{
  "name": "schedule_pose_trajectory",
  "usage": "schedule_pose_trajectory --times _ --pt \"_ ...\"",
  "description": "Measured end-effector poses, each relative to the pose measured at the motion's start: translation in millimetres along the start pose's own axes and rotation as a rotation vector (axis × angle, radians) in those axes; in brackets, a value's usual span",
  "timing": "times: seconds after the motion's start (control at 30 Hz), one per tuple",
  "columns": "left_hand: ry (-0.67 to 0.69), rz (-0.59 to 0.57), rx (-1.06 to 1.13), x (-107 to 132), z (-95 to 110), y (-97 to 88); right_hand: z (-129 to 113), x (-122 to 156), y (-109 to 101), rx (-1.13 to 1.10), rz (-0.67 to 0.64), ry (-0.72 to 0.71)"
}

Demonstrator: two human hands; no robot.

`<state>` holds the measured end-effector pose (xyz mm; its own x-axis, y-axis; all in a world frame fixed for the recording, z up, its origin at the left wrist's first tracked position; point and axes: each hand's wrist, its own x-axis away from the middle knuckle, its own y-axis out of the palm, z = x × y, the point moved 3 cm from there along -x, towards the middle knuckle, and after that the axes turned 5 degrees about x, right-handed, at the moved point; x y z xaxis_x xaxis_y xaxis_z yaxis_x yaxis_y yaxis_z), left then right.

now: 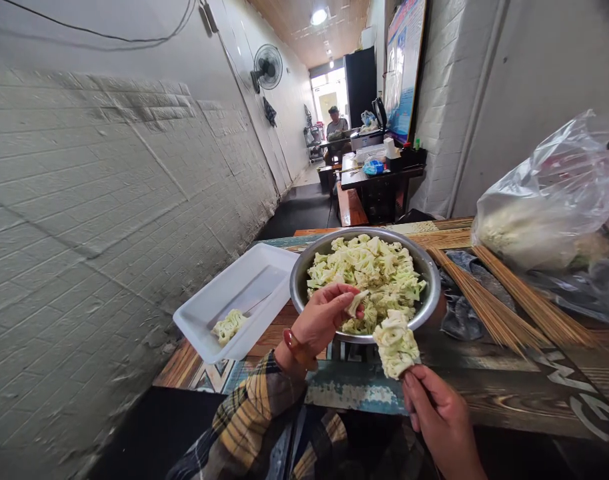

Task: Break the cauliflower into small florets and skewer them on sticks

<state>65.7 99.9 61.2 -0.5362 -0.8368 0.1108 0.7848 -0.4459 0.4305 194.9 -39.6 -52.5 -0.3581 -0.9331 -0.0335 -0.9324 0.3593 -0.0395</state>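
My left hand (327,319) is over the near side of a steel bowl (298,283), pinching a small cauliflower floret (357,304). The bowl is heaped with cut cauliflower (369,267). In front of the bowl, my right hand (437,407) grips the lower end of a cauliflower skewer (397,343), its florets packed close together; the stick itself is mostly hidden by the florets and fingers. Left of the bowl, a white plastic tray (199,319) contains another skewer of cauliflower (229,327) with its thin stick pointing up and right.
Bundles of bamboo skewers (489,303) lie right of the bowl, partly over a dark cloth (461,317). A clear plastic bag (549,193) with whole cauliflower stands behind them. A brick wall (109,200) runs along the left. Farther back, a person (337,123) sits beyond a cluttered table (354,179).
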Motion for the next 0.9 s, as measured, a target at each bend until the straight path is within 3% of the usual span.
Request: schedule_pose_trajectory --times 0.1,0.2,0.37,0.53,0.63,0.9 --pt "0.022 0.066 0.044 8.5 -4.1 -0.7 -5.6 4.9 5.2 0.032 -0.007 -0.035" --pt "0.035 0.089 0.007 16.1 -8.1 0.1 -15.3 10.3 7.4 0.096 0.074 -0.096" --pt "0.198 0.059 -0.177 25.6 -5.8 2.7 -25.6 13.8 12.2 0.177 0.077 -0.132" --pt "0.337 0.005 -0.368 35.6 2.8 2.2 -21.2 13.5 12.3 0.181 0.060 -0.120" --pt "0.335 -0.039 -0.384 41.4 3.4 -0.1 -18.0 13.5 12.2 0.174 0.029 -0.112" --pt "0.297 0.008 -0.222 44.5 1.0 -3.9 -29.2 18.1 15.4 0.214 0.063 -0.148"
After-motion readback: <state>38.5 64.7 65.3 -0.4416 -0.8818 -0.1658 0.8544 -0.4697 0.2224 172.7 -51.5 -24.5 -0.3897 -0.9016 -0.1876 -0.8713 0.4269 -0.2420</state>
